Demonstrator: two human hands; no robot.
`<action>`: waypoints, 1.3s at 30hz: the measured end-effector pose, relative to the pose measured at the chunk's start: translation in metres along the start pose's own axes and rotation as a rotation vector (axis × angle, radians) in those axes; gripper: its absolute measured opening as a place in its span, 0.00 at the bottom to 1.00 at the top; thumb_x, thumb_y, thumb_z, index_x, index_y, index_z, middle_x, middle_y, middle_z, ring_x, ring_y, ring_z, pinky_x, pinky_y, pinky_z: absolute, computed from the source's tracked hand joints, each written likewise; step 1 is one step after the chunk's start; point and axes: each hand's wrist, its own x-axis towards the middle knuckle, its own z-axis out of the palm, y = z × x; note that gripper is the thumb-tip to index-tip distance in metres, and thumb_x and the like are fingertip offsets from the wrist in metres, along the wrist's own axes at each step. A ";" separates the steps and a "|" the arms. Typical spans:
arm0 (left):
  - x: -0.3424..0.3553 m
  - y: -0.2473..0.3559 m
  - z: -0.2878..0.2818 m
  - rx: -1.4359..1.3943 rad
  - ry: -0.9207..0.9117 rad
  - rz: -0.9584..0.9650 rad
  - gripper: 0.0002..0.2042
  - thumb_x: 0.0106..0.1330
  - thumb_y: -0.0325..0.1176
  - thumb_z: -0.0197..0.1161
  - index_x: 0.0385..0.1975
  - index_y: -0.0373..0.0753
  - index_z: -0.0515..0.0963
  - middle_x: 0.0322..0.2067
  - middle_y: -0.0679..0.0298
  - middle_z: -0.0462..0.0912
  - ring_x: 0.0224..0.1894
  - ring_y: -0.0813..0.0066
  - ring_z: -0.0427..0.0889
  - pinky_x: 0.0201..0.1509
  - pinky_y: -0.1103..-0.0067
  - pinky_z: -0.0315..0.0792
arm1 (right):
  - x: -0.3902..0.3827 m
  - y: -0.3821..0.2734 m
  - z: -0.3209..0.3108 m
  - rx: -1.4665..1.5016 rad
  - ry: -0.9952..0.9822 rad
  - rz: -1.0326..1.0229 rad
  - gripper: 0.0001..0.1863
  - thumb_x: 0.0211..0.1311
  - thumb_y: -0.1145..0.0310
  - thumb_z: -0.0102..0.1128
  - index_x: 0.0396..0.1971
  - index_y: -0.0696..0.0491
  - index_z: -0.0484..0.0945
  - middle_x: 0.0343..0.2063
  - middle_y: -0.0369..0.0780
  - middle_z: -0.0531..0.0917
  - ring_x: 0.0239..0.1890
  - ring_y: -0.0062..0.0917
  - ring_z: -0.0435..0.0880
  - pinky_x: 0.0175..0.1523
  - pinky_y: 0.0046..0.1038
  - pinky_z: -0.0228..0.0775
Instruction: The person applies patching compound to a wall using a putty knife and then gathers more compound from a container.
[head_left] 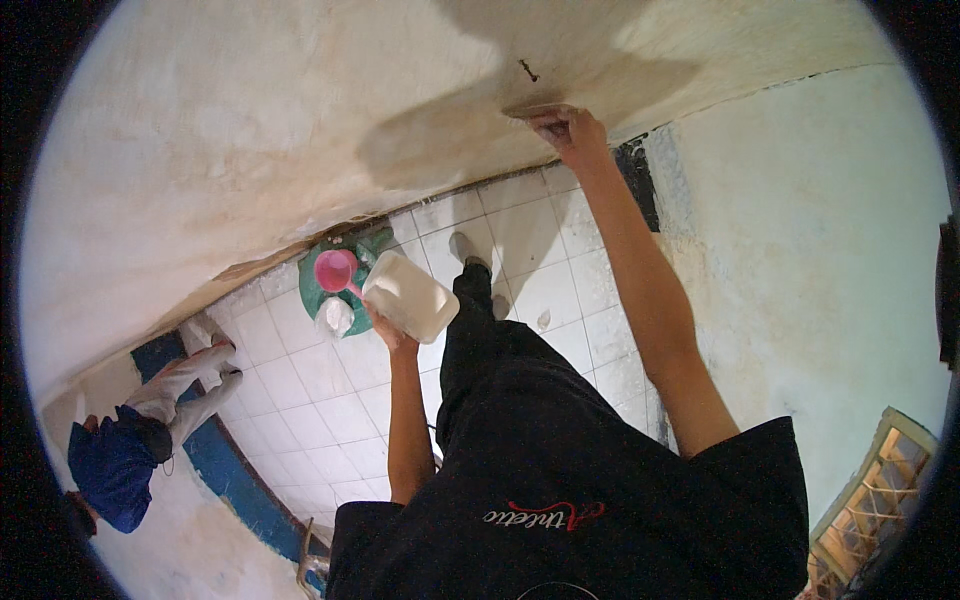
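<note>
My left hand is closed on the edge of a pale, boxy plastic container, held above the floor near my legs. Inside, its walls look whitish; I cannot make out how much it holds. My right arm reaches up to the stained cream wall. There my right hand grips a thin, flat scraper, its edge at or very near the wall surface. The fingers partly cover the scraper. Just above it a small dark metal hook or nail sticks out of the wall.
On the white tiled floor, a pink dipper and a heap of white material rest on green plastic sheeting. A person in blue stands at left. A pale green wall and a framed lattice opening lie right.
</note>
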 end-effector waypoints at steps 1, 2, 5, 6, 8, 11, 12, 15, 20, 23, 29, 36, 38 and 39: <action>-0.003 0.005 -0.005 -0.060 -0.041 0.004 0.32 0.67 0.62 0.44 0.63 0.45 0.60 0.60 0.59 0.68 0.60 0.56 0.69 0.63 0.58 0.66 | -0.012 -0.008 0.008 -0.013 -0.039 -0.034 0.14 0.63 0.75 0.43 0.45 0.65 0.68 0.40 0.53 0.78 0.42 0.46 0.81 0.45 0.46 0.78; -0.023 0.027 -0.028 -0.121 -0.039 0.070 0.32 0.67 0.62 0.44 0.64 0.45 0.60 0.60 0.58 0.68 0.61 0.56 0.68 0.63 0.57 0.65 | -0.027 -0.056 0.063 0.451 0.080 0.246 0.14 0.61 0.75 0.42 0.45 0.64 0.69 0.40 0.52 0.78 0.42 0.45 0.81 0.44 0.46 0.78; -0.026 0.023 -0.009 -0.029 0.056 0.109 0.34 0.66 0.63 0.46 0.65 0.45 0.59 0.61 0.58 0.66 0.62 0.54 0.66 0.64 0.56 0.64 | -0.054 -0.078 0.045 0.875 0.313 0.537 0.14 0.59 0.77 0.43 0.45 0.62 0.69 0.41 0.49 0.78 0.42 0.42 0.81 0.43 0.45 0.78; -0.024 0.024 -0.007 -0.008 0.122 0.097 0.36 0.65 0.64 0.44 0.66 0.45 0.56 0.64 0.58 0.62 0.64 0.52 0.63 0.65 0.53 0.62 | -0.059 -0.064 0.042 0.921 0.330 0.566 0.15 0.57 0.77 0.43 0.45 0.60 0.69 0.41 0.48 0.78 0.42 0.41 0.81 0.43 0.44 0.78; -0.024 0.028 -0.013 -0.027 0.100 0.097 0.36 0.65 0.64 0.44 0.66 0.46 0.56 0.64 0.58 0.62 0.64 0.52 0.63 0.65 0.53 0.62 | -0.064 -0.033 0.048 0.954 0.333 0.602 0.16 0.57 0.77 0.43 0.46 0.59 0.70 0.41 0.47 0.78 0.42 0.40 0.81 0.43 0.44 0.78; -0.034 0.036 -0.024 -0.060 0.130 0.107 0.36 0.65 0.64 0.44 0.66 0.46 0.56 0.64 0.58 0.62 0.64 0.51 0.64 0.65 0.53 0.62 | -0.062 0.000 0.076 0.947 0.331 0.684 0.16 0.57 0.77 0.44 0.46 0.58 0.70 0.42 0.47 0.78 0.42 0.40 0.81 0.43 0.44 0.78; -0.033 0.034 -0.022 -0.072 0.151 0.088 0.36 0.65 0.64 0.44 0.66 0.46 0.56 0.64 0.57 0.62 0.64 0.51 0.64 0.65 0.53 0.62 | -0.057 0.012 0.075 0.895 0.359 0.703 0.16 0.58 0.77 0.44 0.46 0.58 0.70 0.42 0.47 0.78 0.42 0.40 0.81 0.42 0.45 0.78; -0.021 0.025 -0.014 -0.079 0.099 0.050 0.37 0.64 0.65 0.44 0.66 0.46 0.56 0.63 0.57 0.62 0.63 0.51 0.64 0.65 0.53 0.62 | -0.039 0.047 0.054 0.935 0.299 0.553 0.14 0.61 0.75 0.45 0.46 0.61 0.69 0.43 0.49 0.78 0.43 0.41 0.81 0.44 0.45 0.79; -0.022 0.021 -0.011 -0.047 0.092 0.037 0.37 0.64 0.65 0.45 0.66 0.45 0.56 0.62 0.57 0.64 0.62 0.52 0.65 0.64 0.53 0.63 | -0.008 0.024 0.042 0.942 0.455 0.629 0.13 0.67 0.73 0.40 0.46 0.65 0.67 0.44 0.54 0.77 0.46 0.45 0.80 0.50 0.47 0.79; -0.036 0.029 -0.016 -0.015 0.135 0.077 0.38 0.63 0.66 0.46 0.66 0.45 0.56 0.62 0.57 0.64 0.62 0.52 0.66 0.64 0.53 0.64 | 0.003 -0.047 0.063 0.995 0.415 0.688 0.14 0.69 0.73 0.36 0.46 0.68 0.65 0.44 0.57 0.75 0.47 0.47 0.79 0.53 0.49 0.77; -0.033 0.023 -0.014 -0.019 0.049 0.044 0.35 0.65 0.64 0.45 0.64 0.44 0.60 0.61 0.59 0.66 0.62 0.56 0.66 0.64 0.58 0.64 | 0.018 -0.081 0.041 0.487 0.229 0.388 0.15 0.70 0.72 0.36 0.45 0.71 0.64 0.43 0.58 0.76 0.46 0.48 0.79 0.55 0.49 0.77; -0.031 0.023 -0.009 -0.002 0.100 0.043 0.36 0.64 0.64 0.45 0.65 0.45 0.57 0.62 0.57 0.64 0.62 0.52 0.66 0.64 0.54 0.63 | -0.003 -0.132 0.018 1.011 0.138 0.511 0.14 0.64 0.77 0.44 0.46 0.70 0.67 0.43 0.57 0.75 0.46 0.47 0.79 0.56 0.49 0.75; -0.028 0.020 -0.003 -0.028 0.076 0.034 0.36 0.65 0.64 0.45 0.65 0.45 0.57 0.62 0.57 0.64 0.63 0.52 0.65 0.64 0.54 0.63 | -0.024 -0.149 0.017 0.964 0.204 0.487 0.17 0.62 0.77 0.45 0.49 0.68 0.67 0.44 0.55 0.76 0.46 0.45 0.79 0.54 0.48 0.76; -0.029 0.020 -0.003 -0.044 0.073 0.037 0.36 0.65 0.64 0.45 0.65 0.45 0.57 0.62 0.58 0.64 0.63 0.52 0.65 0.64 0.54 0.63 | -0.034 -0.151 0.021 0.923 0.256 0.478 0.20 0.60 0.77 0.46 0.53 0.67 0.67 0.44 0.54 0.77 0.46 0.44 0.80 0.53 0.46 0.78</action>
